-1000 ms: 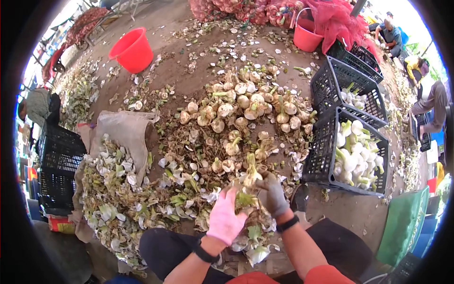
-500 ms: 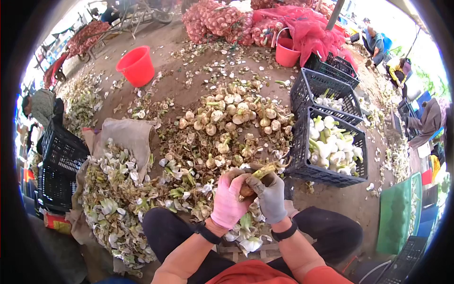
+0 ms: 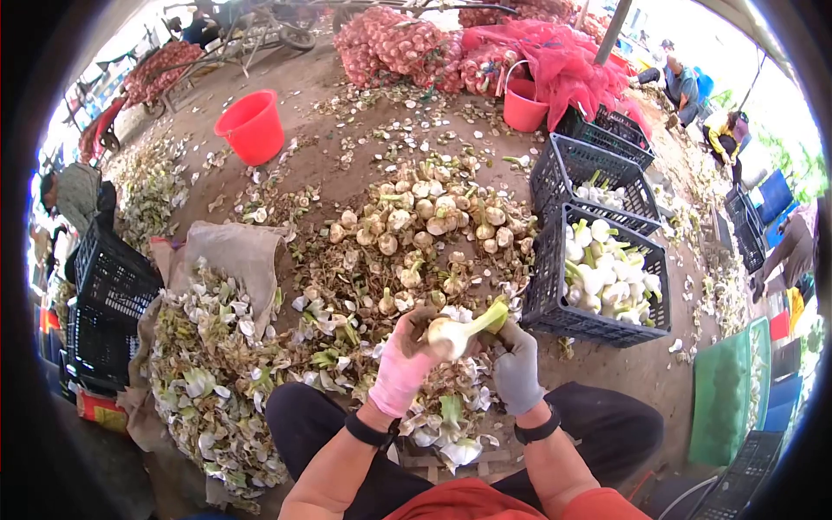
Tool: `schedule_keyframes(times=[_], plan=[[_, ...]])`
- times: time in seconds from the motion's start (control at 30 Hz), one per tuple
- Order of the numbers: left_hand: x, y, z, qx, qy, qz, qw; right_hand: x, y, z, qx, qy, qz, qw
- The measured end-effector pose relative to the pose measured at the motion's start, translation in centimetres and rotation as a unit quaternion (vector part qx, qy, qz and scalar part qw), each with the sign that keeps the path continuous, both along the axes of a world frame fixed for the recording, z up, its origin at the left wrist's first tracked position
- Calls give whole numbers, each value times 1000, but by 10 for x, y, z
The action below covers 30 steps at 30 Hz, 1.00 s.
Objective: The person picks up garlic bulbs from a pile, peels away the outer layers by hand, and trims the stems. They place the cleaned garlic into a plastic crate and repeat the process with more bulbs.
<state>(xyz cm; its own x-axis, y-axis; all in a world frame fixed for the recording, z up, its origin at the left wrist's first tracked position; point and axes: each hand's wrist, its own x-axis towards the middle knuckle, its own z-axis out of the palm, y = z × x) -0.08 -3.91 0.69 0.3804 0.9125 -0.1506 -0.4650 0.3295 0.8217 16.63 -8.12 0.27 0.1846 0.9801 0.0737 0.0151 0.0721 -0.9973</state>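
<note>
A garlic bulb (image 3: pixel 451 336) with a pale stalk and yellow-green leaf end is between my gloved hands, above the peelings. My left hand (image 3: pixel 401 364), in a pink glove with dirty fingertips, is closed around the bulb. Gloved in grey, my right hand (image 3: pixel 518 368) has its fingers closed at the stalk's leafy end; exactly what they pinch is partly hidden. Ahead lies a heap of unpeeled garlic (image 3: pixel 425 212) with dry roots and skins. White peeled bulbs (image 3: pixel 602 277) fill the near black crate (image 3: pixel 598 331) on the right.
Leaf and skin waste (image 3: pixel 217 381) is heaped at my left beside a cloth (image 3: pixel 234 260). Another black crate (image 3: pixel 555 186) stands behind the near one. A red bucket (image 3: pixel 251 130) and net sacks (image 3: pixel 399 48) are farther back. Other people sit at both sides.
The garlic has gone from brown and mostly covered by my fingers to showing a clean white bulb and stalk. My hands have moved slightly apart.
</note>
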Motion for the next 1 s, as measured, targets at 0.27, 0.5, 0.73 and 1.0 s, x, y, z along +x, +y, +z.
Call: schedule_keyframes(times=[0.27, 0.5, 0.73, 1.0], plan=[[-5, 14, 2, 67, 122, -11, 990, 16, -8, 11, -112, 152, 50, 981], [2, 14, 3, 291, 406, -20, 866, 19, 1, 8, -100, 41, 43, 993], [-9, 17, -9, -10, 55, -154, 986, 18, 17, -45, -59, -56, 44, 996], [10, 24, -31, -13, 127, 18, 992, 27, -39, 66, 65, -56, 162, 983]])
